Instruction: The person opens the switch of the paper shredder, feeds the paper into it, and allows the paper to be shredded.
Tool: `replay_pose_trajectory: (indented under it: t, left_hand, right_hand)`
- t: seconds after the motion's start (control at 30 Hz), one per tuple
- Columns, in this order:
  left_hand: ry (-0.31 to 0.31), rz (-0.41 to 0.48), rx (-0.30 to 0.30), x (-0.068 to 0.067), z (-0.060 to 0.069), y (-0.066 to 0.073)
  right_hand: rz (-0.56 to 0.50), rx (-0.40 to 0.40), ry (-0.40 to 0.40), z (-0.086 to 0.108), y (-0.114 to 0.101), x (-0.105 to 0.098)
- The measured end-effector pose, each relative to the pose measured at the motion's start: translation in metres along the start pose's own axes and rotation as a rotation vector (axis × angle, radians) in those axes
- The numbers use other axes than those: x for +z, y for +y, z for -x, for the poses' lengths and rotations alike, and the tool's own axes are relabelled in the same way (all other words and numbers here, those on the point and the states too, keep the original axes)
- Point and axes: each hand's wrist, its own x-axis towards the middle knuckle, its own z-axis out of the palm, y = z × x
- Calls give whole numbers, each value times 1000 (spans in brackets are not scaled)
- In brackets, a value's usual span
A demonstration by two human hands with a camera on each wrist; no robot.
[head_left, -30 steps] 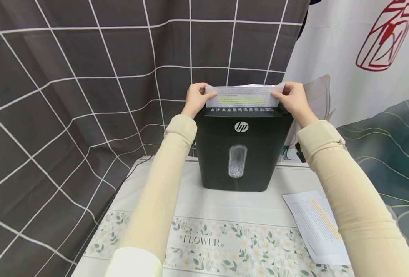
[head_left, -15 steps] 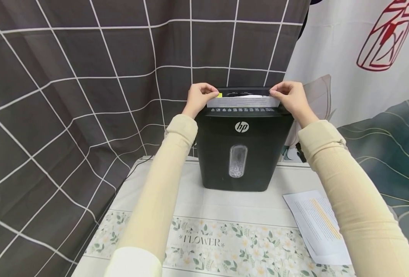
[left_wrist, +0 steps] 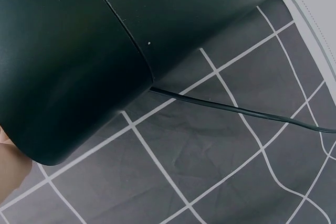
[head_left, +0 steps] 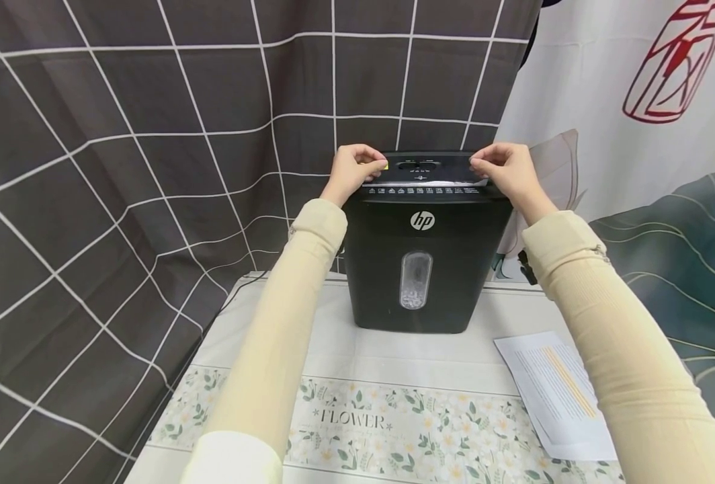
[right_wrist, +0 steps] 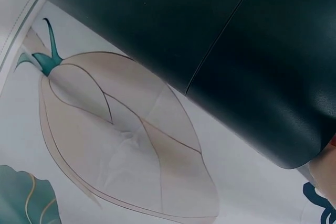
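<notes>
Head view gives you the whole shredder (head_left: 382, 269), with a thin white edge of paper (head_left: 421, 183) along its slot; neither wrist view reaches that slot. Your left hand (head_left: 354, 171) sits between the shredder's ten and eleven o'clock, your right hand (head_left: 507, 169) between its one and two. Both are free of the paper, thumbs and fingers loosely bent around nothing; whether they touch the lid, you cannot tell. Your left wrist view adds the black cord (left_wrist: 236, 110) running toward three o'clock; your right wrist view adds a big petal print (right_wrist: 126, 145) toward eight.

The grid curtain (head_left: 297, 87) hangs close behind at twelve. White tablecloth (head_left: 388, 359) spreads from the base toward six, and the printed sheets (head_left: 554, 393) lie apart from it between four and five.

Half a second earlier, a printed strip stood taller above the slot; your hands have barely shifted since.
</notes>
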Motion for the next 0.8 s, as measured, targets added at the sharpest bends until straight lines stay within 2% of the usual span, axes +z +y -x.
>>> replay_pose_trajectory:
  t: [0.23, 0.63, 0.8]
  left_hand:
    - [-17, 10, -42, -3, 0, -2]
    - [-36, 87, -39, -6, 5, 3]
    - [-62, 99, -32, -6, 9, 5]
  right_hand:
    - [-47, -23, -8, 0, 0, 1]
    - [-140, -42, 19, 8, 2, -5]
    - [-231, -55, 22, 13, 0, -12]
